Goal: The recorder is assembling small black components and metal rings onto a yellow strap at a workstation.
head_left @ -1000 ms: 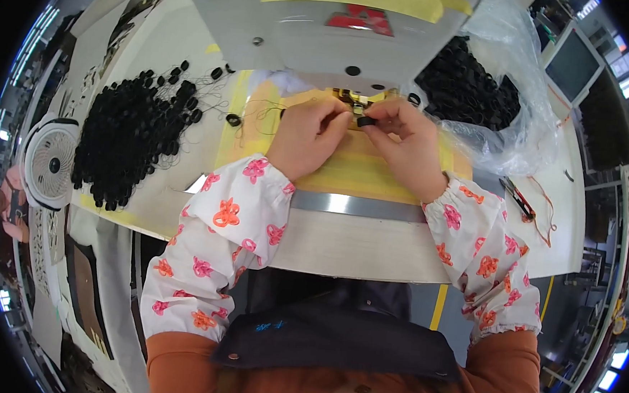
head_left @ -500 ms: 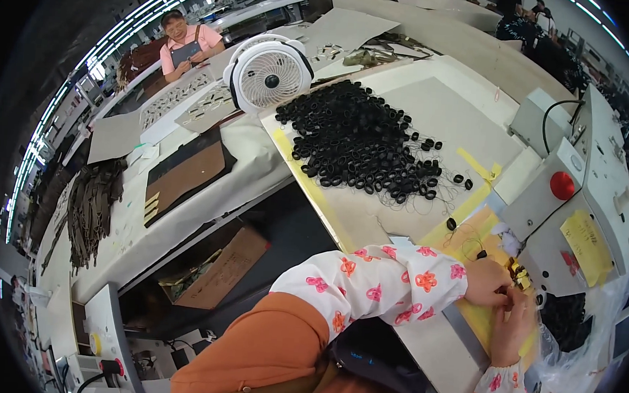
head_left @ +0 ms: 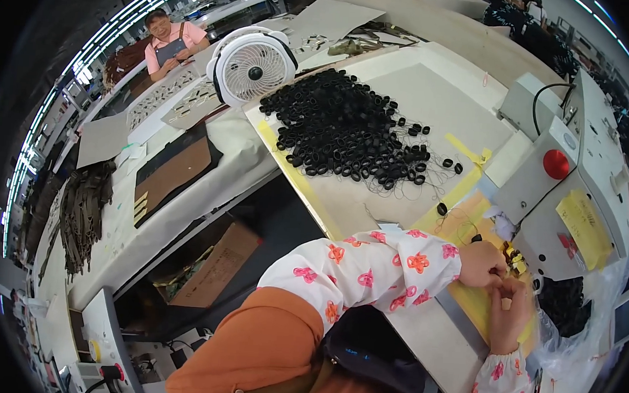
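At the lower right, my left hand (head_left: 482, 264) and my right hand (head_left: 511, 313) meet with fingertips pinched together. Whatever lies between the fingers is too small and covered to make out. Just beyond them is the brass-coloured metal part (head_left: 516, 260) of a grey-white machine (head_left: 542, 187). A short black piece (head_left: 477, 238) with loose thread lies beside my left hand. One black loop (head_left: 442, 209) rests apart on the yellow-taped surface. A large heap of small black loops (head_left: 347, 130), trailing threads, covers the middle of the table (head_left: 335, 211).
A white fan (head_left: 255, 73) stands at the table's far left corner. Beside my right hand, black pieces (head_left: 563, 305) lie by clear plastic (head_left: 586, 350). The machine carries a red button (head_left: 556, 164). Brown strips (head_left: 83, 204) hang at left; a co-worker (head_left: 171, 44) sits beyond.
The whole view has shifted a little, so the table and fan appear farther left and higher. My hands remain together beside the machine, their fingers slightly rearranged.
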`<state>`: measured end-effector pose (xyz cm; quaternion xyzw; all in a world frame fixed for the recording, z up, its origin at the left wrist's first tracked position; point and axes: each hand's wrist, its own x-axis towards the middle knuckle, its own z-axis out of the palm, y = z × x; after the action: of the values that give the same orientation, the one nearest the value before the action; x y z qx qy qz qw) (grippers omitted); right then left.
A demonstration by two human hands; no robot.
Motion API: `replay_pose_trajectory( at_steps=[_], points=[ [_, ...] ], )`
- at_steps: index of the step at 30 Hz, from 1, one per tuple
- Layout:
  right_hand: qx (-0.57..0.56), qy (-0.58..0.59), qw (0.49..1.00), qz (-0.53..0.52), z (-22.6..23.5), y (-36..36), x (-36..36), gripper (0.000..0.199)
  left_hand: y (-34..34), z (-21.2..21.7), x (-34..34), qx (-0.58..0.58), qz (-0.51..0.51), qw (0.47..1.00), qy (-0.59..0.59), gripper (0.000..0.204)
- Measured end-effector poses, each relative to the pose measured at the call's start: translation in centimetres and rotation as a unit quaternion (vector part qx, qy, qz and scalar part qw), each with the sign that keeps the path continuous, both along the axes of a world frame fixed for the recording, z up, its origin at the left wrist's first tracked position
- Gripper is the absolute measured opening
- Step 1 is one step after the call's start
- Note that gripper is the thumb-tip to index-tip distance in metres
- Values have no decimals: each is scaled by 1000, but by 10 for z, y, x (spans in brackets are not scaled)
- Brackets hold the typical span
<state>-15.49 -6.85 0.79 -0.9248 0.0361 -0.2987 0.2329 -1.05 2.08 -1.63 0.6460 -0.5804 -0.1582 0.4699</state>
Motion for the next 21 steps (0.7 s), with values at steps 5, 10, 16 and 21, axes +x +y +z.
replay_pose_trajectory(
  at_steps=[5,10,16,21],
  points=[
    [1,14,1000,-12,-3,0,-8,21,-2,-3,-9,9,-13,1000,-25,16],
    [-21,12,999,-31,-10,-7,0,17,1,4,-6,50,49,997,-12,20],
    [282,-23,958,-52,-18,-25,17,16,-3,7,7,46,51,998,-2,23],
    [243,-5,966,-90,-11,-26,11,13,-12,0,0,39,62,996,45,21]
  ],
)
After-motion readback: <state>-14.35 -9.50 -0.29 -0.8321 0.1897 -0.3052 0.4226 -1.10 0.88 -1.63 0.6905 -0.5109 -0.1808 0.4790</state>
